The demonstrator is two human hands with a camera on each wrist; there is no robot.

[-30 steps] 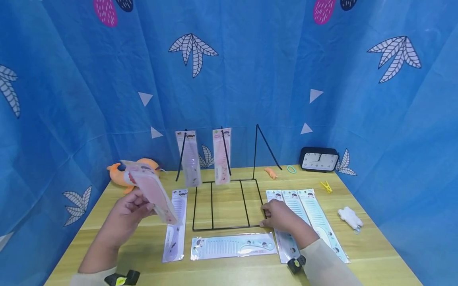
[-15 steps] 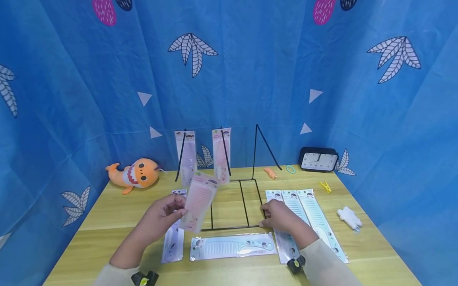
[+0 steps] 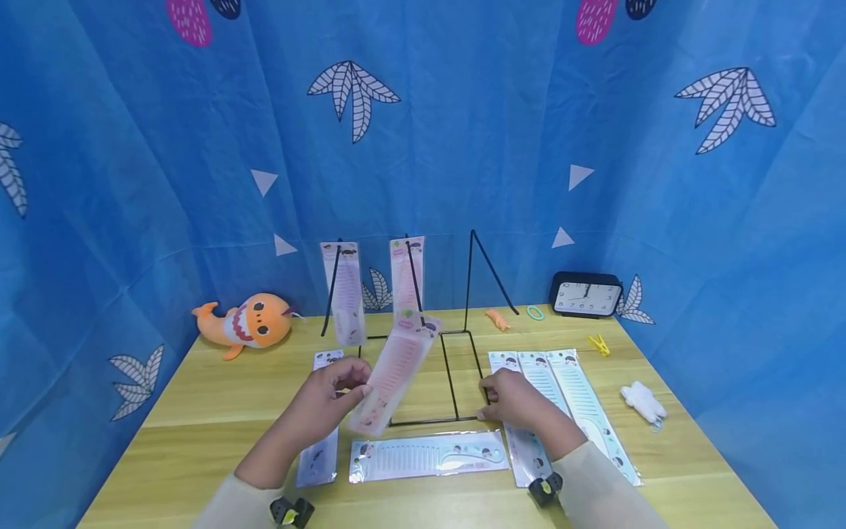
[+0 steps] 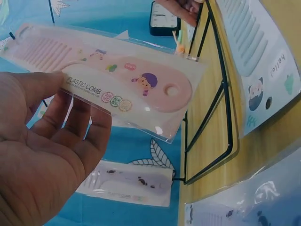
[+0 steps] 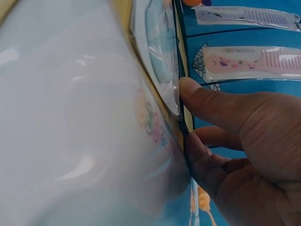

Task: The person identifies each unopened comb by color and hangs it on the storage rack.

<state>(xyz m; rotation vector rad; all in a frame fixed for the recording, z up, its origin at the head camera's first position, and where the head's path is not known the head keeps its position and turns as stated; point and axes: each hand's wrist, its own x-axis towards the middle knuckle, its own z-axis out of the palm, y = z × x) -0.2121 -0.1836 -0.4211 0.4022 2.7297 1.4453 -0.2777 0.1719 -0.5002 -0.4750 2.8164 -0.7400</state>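
Note:
My left hand (image 3: 324, 402) pinches a packaged pink comb (image 3: 395, 367) near its lower end, between thumb and fingers. The pack tilts, its top before the middle hook of the black wire rack (image 3: 432, 421). "PLASTIC COMB" is printed on this pack in the left wrist view. On that middle hook hangs another packaged pink comb (image 3: 400, 268), partly covered by the held one. A packaged purple comb (image 3: 346, 294) hangs on the left hook; the right hook bears nothing. My right hand (image 3: 517, 398) grips the rack's front right base corner between thumb and fingers.
Packaged blue combs lie right of the rack (image 3: 584, 397) and before it (image 3: 429, 455). A packaged purple comb (image 3: 319, 459) lies left. Behind are an orange plush shark (image 3: 254, 323), a black clock (image 3: 587, 295), a yellow clip (image 3: 600, 344) and a white plush (image 3: 643, 401).
My left hand has carried the pink comb pack rightward from near the plush shark to before the middle hook, turning its front toward me. My right hand has stayed on the rack.

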